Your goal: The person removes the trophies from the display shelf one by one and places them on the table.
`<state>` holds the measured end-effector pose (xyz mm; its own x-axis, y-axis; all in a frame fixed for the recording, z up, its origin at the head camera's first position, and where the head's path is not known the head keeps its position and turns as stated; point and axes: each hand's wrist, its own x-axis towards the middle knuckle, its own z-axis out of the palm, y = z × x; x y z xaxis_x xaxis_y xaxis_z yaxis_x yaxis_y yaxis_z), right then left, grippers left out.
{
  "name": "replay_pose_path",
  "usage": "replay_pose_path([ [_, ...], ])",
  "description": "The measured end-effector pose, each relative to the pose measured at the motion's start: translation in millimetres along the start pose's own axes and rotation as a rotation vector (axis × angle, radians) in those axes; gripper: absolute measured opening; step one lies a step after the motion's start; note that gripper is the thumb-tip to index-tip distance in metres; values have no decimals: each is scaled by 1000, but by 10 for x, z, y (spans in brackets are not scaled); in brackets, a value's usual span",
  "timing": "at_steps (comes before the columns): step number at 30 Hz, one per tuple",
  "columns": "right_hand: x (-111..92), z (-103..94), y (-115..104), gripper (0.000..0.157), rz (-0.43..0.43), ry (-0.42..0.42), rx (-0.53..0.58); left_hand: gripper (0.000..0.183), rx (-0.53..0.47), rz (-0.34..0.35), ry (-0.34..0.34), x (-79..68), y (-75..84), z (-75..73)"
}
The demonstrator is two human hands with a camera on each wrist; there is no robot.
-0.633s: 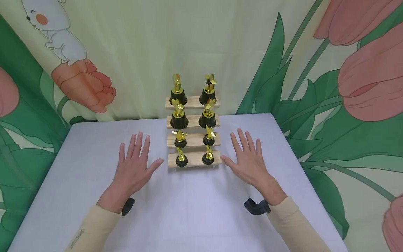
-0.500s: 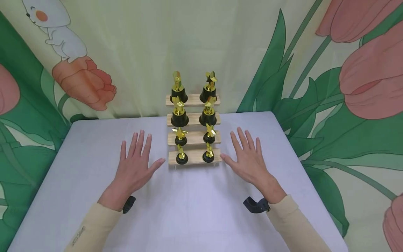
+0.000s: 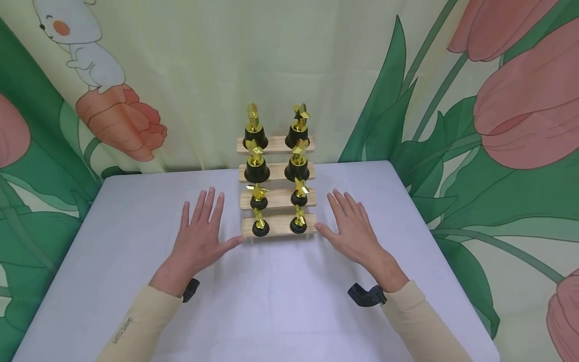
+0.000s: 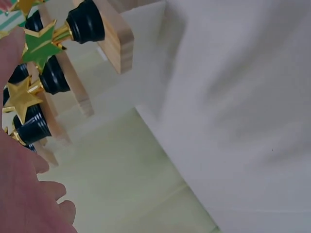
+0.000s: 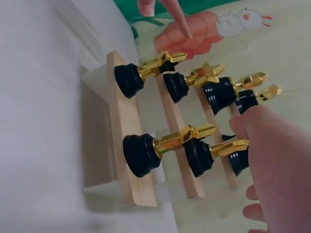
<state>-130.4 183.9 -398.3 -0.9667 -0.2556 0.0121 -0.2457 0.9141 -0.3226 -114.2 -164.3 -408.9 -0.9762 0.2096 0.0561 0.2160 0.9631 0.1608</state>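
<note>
A stepped wooden display rack (image 3: 279,226) stands mid-table, bearing several gold star trophies on black bases. Larger ones, such as the back-right trophy (image 3: 298,131), occupy the two upper steps. Smaller ones, like the front-left trophy (image 3: 260,227), occupy the two lower steps. On the left, my left hand (image 3: 199,241) holds nothing, fingers straight and thumb reaching toward the front step's left end. My right hand (image 3: 355,239) mirrors it on the other side, its thumb close to that step's right end. Whether either thumb touches the wood, I cannot tell.
A white cloth covers the table (image 3: 271,306). Behind it hangs a curtain (image 3: 199,90) printed with tulips, leaves and a rabbit. Each wrist carries a black camera mount, the right mount (image 3: 366,295) jutting inward over the table.
My left hand has shifted right, bringing its thumb nearer the rack's front step. The fingers of my right hand have drawn closer together. Rack and trophies stay put.
</note>
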Motion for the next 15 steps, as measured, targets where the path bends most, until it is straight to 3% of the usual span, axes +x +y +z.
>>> replay_pose_path([
  [8, 16, 41, 7, 74, -79, 68, 103, 117, -8, -10, -11, 79, 18, 48],
  [15, 5, 83, 41, 60, -139, 121, 290, 124, -32, -16, -43, 145, 69, 138],
])
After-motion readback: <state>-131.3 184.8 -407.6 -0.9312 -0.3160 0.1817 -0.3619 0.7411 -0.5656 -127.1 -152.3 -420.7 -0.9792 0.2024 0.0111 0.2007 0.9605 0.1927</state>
